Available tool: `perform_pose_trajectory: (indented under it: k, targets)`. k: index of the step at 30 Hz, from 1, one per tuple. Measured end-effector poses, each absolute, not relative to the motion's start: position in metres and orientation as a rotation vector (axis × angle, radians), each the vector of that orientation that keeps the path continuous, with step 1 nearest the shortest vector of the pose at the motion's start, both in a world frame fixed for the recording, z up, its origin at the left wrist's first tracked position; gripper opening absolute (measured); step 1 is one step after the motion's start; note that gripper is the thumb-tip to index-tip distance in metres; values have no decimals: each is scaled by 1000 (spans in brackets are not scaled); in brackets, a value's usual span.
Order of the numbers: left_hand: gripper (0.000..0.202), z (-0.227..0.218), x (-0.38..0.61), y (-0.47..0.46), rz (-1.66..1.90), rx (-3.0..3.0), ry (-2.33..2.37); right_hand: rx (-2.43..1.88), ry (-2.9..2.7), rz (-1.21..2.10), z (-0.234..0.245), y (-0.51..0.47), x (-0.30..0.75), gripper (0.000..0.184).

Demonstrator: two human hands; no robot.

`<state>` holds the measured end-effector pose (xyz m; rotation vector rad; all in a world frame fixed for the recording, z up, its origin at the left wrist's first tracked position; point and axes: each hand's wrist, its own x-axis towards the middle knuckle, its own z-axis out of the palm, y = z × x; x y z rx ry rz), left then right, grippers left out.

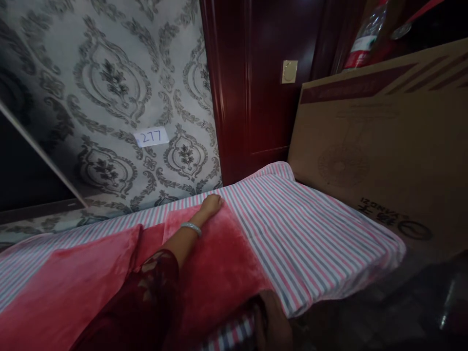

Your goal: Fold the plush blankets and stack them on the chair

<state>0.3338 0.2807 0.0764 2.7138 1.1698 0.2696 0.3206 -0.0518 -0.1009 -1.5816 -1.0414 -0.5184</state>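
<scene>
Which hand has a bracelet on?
The left hand, at the red cloth's far edge: a pale bracelet circles its wrist. The right hand, at the near edge, shows none.

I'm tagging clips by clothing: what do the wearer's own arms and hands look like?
The left hand is ungloved, with a pale, rounded bangle at the wrist. A dark red sleeve with a paler motif ends partway along that forearm. The right hand is dark and blurred; no sleeve shows there, and finer details can't be made out.
</scene>
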Motion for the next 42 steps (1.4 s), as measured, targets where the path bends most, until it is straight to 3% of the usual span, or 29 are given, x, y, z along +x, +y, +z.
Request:
perform_pose_trajectory:
  k: [8,17,27,34,42]
  targets:
    - [35,69,350,305,118,2722,1234,-1647,-1057,-411,-82,-48,325,30]
    - [36,61,357,311,187,2679,1310,-1805,-1046,-365,-49,-39,345,25]
    - [37,52,358,312,241,2615,1456,-1623,-1030,-451,-81,-78,349,17]
    - [37,60,353,319,104,2689,1291,-1621,-1122,-516,-70,-73,359,18]
    - [30,67,325,324,16,2756,1201,-1744,-1167,-463,-44,-67,353,31]
